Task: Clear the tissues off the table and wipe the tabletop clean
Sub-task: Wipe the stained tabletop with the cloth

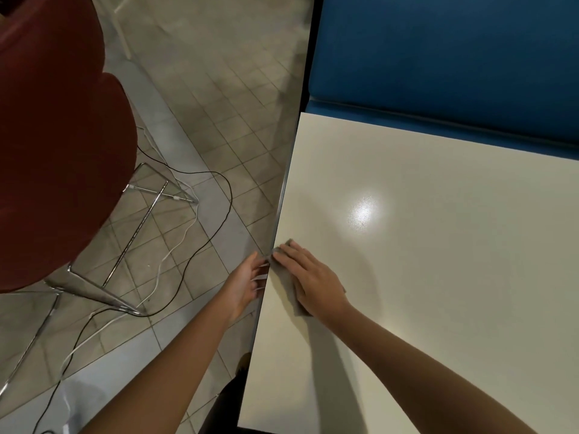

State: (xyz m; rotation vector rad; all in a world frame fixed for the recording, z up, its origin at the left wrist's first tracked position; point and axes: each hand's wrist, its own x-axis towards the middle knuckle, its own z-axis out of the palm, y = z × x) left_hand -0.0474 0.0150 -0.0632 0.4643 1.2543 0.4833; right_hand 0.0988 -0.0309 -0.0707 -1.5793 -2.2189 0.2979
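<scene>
Two hands (247, 281), one cloth (293, 296), one table (438, 277), one chair (53, 151), two cables (206, 245).

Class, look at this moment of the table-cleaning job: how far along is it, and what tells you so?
Done, it seems: no tissues lie on the visible tabletop. In hand: the right hand presses a grey cloth flat at the table's left edge, while the left hand waits cupped just off that edge, something white between its fingers. Left: whether the rest is wiped cannot be told.
</scene>
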